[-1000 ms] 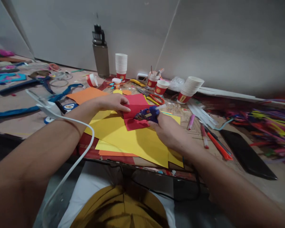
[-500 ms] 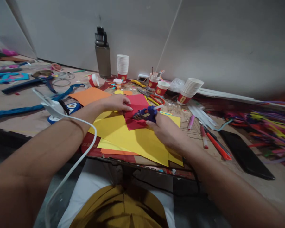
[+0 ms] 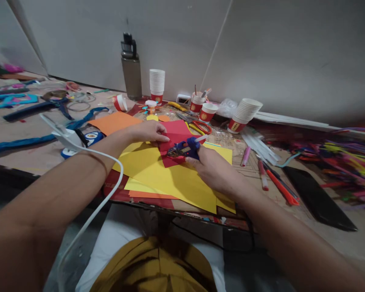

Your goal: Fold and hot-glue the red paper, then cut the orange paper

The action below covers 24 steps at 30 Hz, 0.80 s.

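My right hand (image 3: 205, 162) is wrapped round a blue hot glue gun (image 3: 188, 149), with a white glue stick (image 3: 201, 138) poking out of its back end. Its nozzle points left, low over a sheet of red paper (image 3: 177, 130). At the left edge of that sheet is my left hand (image 3: 153, 133), thumb and fingers closed together on the paper. Beneath the red sheet lie overlapping sheets of yellow paper (image 3: 170, 186). An orange sheet (image 3: 115, 122) is behind my left wrist.
Scissors (image 3: 200, 125), stacked paper cups (image 3: 157, 83), a second cup stack (image 3: 243, 115) and a tall bottle (image 3: 131, 73) stand or lie behind the paper. Markers (image 3: 263, 175), a black phone (image 3: 319, 198) and pipe cleaners (image 3: 353, 162) are rightward. A white cable (image 3: 118, 178) crosses my left forearm.
The glue gun has shifted slightly left and down over the red paper with my right hand. My left hand stays at the sheet's left edge.
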### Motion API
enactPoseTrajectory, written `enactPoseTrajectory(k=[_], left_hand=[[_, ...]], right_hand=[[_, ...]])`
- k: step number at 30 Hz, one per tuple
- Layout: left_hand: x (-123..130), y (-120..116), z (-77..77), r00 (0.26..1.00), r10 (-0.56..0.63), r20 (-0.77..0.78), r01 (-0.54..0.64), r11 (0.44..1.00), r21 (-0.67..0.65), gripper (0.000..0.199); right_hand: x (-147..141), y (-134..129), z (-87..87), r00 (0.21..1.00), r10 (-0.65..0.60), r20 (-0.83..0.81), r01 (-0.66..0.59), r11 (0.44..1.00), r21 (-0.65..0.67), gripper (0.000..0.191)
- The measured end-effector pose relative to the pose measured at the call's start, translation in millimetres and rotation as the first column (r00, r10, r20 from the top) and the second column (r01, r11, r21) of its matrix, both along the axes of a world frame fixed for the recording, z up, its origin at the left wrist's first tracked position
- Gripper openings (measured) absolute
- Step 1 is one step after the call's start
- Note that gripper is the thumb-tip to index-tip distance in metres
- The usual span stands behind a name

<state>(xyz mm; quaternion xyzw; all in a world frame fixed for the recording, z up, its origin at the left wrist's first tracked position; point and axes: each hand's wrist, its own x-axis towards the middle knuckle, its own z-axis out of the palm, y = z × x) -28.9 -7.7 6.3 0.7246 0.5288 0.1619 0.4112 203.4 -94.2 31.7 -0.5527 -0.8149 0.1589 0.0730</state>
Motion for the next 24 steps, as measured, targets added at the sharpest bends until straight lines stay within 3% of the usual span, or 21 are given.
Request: enactPoseTrajectory(k=[5,12,16,19,24], left_hand=[[0.9,-1.9,3.0,1.0,0.001,-0.004,-0.001,1.0,-0.016,0.028],[0.4,-5.1,8.2,0.996,-0.078,-0.04,0.079,0.997,0.018,0.029],[6.4,-7.7,5.9,0.981,-0.134,-0.143,0.16,0.969,0.187,0.033],[13.0,-10.9,3.5,0.964,-0.08,-0.254,0.173,0.913,0.369,0.031],[17.8,-15.1,3.9,0.968,-0.048,-0.247,0.144,0.91,0.389,0.022]], right_hand=[[3.7,5.5,1.4,1.0,-0.015,0.003,0.015,1.0,0.026,0.025],[32.4,7.8,8.0,0.982,-0.152,0.115,0.147,0.988,0.055,0.026],[26.5,3.4,8.5,0.984,-0.131,0.117,0.127,0.991,0.039,0.025],[32.2,6.8,8.9,0.976,-0.159,0.147,0.151,0.986,0.063,0.026],[47.8,15.3,6.6,0.922,-0.286,0.263,0.237,0.95,0.202,0.029]])
